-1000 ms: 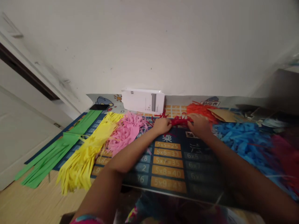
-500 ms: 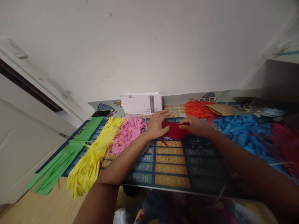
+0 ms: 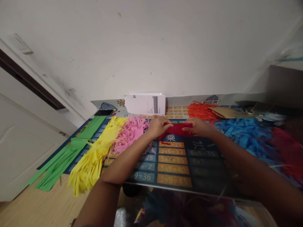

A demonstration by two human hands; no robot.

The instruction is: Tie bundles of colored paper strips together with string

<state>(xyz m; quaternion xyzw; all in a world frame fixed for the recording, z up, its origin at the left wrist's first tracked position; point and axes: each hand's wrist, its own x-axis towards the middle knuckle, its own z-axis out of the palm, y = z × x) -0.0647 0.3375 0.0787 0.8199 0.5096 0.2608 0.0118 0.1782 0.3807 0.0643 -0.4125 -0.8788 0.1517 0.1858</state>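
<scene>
Between my two hands is a small piece of red tissue paper, bunched above the table mat with loose red ends hanging at its left. My left hand pinches its left end between thumb and fingers. At the other end, my right hand grips the paper with thumb and fingertips. Pink shredded paper lies just left of my left hand. Orange-red paper strips sit behind my right hand, and blue shredded paper is to its right.
Yellow fringed paper and green paper strips hang over the table's left end. A white box leans at the wall, with a dark phone left of it. More red paper lies far right.
My left hand's fingers have closed from a spread pose onto the red paper. The paper is now narrower and more gathered between both hands.
</scene>
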